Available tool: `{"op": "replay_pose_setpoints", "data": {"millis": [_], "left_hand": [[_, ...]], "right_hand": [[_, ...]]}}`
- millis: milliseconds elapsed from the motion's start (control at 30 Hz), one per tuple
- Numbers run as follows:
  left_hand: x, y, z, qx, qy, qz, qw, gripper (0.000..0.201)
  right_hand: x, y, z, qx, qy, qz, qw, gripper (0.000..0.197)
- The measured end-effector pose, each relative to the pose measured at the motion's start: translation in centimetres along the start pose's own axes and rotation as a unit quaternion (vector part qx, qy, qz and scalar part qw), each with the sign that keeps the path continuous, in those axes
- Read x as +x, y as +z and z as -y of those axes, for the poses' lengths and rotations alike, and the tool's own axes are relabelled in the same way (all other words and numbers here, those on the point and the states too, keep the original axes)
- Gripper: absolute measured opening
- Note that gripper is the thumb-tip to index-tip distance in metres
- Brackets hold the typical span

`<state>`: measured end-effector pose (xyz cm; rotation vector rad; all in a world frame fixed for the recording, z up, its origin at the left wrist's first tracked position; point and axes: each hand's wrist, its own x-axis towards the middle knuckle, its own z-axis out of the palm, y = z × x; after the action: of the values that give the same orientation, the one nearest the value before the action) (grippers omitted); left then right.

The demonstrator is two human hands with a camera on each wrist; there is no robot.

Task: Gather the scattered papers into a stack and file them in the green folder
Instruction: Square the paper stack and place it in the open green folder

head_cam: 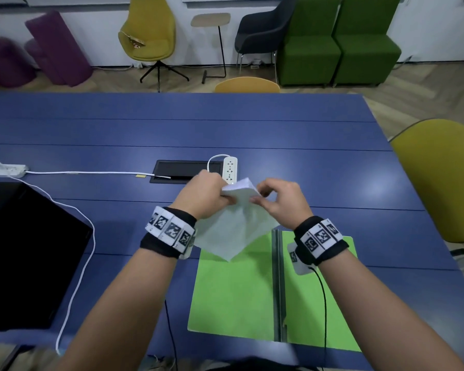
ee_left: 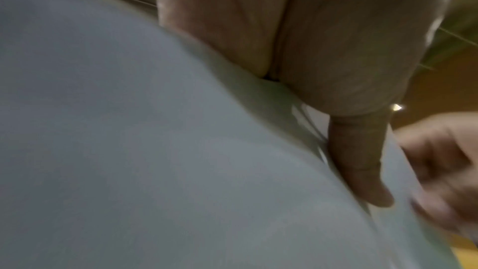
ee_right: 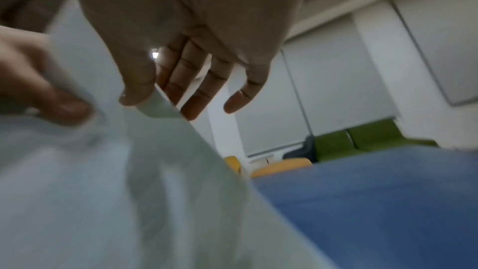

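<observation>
A stack of white papers (head_cam: 236,218) hangs tilted in the air above the blue table, one corner pointing down over the open green folder (head_cam: 233,290). My left hand (head_cam: 212,195) grips the stack's upper left edge; its thumb lies along the sheets (ee_left: 181,150) in the left wrist view. My right hand (head_cam: 275,199) pinches the upper right edge between thumb and forefinger, with the other fingers (ee_right: 201,81) spread loosely behind the papers (ee_right: 116,181). The folder lies flat, spine (head_cam: 277,285) upward, near the table's front edge.
On the blue table (head_cam: 306,135) a white power strip (head_cam: 230,170) and a black cable hatch (head_cam: 182,171) lie beyond my hands. A black laptop (head_cam: 24,253) and a white cord (head_cam: 86,236) sit at left. A yellow chair (head_cam: 439,178) stands at right.
</observation>
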<state>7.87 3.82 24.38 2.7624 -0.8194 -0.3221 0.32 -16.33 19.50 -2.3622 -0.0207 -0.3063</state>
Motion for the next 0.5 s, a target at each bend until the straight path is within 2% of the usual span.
{"op": "replay_pose_setpoints", "data": {"millis": [100, 200, 300, 400, 467, 500], "left_hand": [[-1.4, -2.0, 1.8, -0.133, -0.048, -0.037, 0.989, 0.035], [-2.4, -2.1, 4.5, -0.289, -0.072, -0.075, 0.952, 0.031], [-3.2, -0.7, 6.4, -0.393, -0.081, -0.092, 0.911, 0.025], [-3.9, 2.0, 6.8, -0.512, -0.107, -0.136, 0.841, 0.017], [-4.0, 4.2, 6.9, -0.540, -0.139, -0.165, 0.813, 0.014], [-4.1, 5.4, 6.9, -0.545, -0.158, -0.178, 0.804, 0.012]], "right_hand": [[-0.7, -0.2, -3.2, 0.084, 0.090, 0.003, 0.992, 0.018], [-1.2, -0.3, -5.9, 0.146, 0.176, 0.019, 0.973, 0.031], [-1.7, -0.5, -6.9, 0.229, 0.223, -0.023, 0.947, 0.027], [-1.9, 0.0, -7.1, 0.360, 0.246, -0.073, 0.897, 0.025], [-1.8, 1.0, -7.2, 0.442, 0.263, -0.066, 0.855, 0.030], [-1.8, 1.6, -7.3, 0.458, 0.270, -0.049, 0.845, 0.037]]}}
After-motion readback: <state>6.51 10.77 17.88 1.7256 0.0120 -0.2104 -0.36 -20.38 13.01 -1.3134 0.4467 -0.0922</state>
